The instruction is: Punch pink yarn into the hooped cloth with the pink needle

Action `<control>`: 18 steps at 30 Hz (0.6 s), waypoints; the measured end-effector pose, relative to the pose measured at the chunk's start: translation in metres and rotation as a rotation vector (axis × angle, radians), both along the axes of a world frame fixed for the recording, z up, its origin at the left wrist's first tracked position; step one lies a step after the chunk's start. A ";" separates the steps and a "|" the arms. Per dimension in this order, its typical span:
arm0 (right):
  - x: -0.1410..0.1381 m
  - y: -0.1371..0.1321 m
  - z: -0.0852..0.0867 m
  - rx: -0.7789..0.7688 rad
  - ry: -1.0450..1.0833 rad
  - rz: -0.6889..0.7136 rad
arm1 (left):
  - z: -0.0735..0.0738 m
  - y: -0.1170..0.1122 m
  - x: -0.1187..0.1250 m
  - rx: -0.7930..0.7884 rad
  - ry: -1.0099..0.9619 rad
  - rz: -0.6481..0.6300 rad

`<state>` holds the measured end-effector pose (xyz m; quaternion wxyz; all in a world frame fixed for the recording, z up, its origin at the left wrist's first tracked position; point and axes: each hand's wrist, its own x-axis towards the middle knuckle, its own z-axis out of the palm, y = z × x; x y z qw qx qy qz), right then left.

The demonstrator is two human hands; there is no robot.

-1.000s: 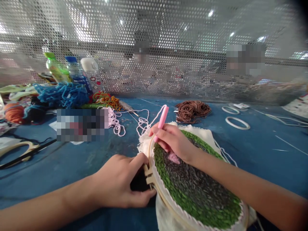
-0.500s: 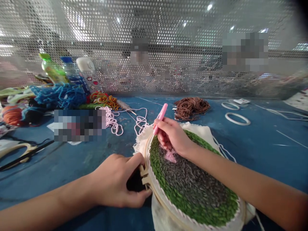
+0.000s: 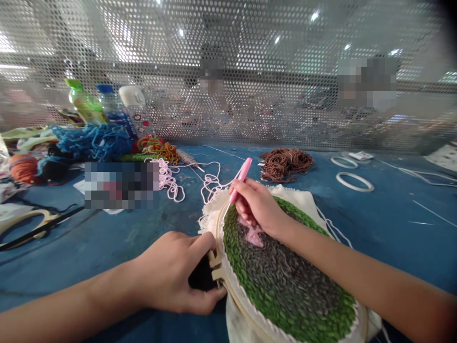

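Note:
My left hand point(image 3: 178, 271) grips the left rim of a wooden embroidery hoop point(image 3: 238, 297) near its screw clamp point(image 3: 216, 267), fingertips partly hidden. In my right hand point(image 3: 259, 207) is a pink punch needle point(image 3: 240, 181), tilted, its thin metal tip pointing down at the upper left rim of the stitching. Inside the hoop, cream cloth point(image 3: 296, 197) carries loops of green yarn point(image 3: 307, 324) around a dark grey middle point(image 3: 289, 267). A small pink stitched patch point(image 3: 254, 237) lies just below my right hand. Pale pink yarn point(image 3: 212, 181) runs toward the punch needle.
Beyond the hoop lies a brown yarn bundle point(image 3: 285, 164); two white rings point(image 3: 355, 182) are at right. Blue yarn point(image 3: 93, 140), an orange yarn ball point(image 3: 23, 168) and bottles point(image 3: 85, 105) crowd the left back. Another hoop point(image 3: 26, 224) lies at left. A perforated metal screen point(image 3: 243, 95) stands behind.
The whole view has shifted slightly right and down. The pink yarn beside the punch needle now shows as a straighter line. Both hands keep their holds.

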<state>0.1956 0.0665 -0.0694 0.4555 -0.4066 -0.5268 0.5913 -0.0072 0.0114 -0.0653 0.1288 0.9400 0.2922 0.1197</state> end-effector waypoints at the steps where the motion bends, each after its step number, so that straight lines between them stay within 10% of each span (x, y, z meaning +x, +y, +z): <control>1: 0.001 0.001 0.000 -0.014 0.025 -0.016 | 0.000 0.000 0.000 -0.004 0.000 -0.002; 10: -0.002 -0.011 0.003 0.306 -0.314 0.099 | 0.003 -0.002 0.000 0.012 0.017 -0.005; 18: 0.003 0.005 -0.004 -0.023 0.014 -0.091 | 0.003 0.001 0.001 -0.039 0.017 -0.012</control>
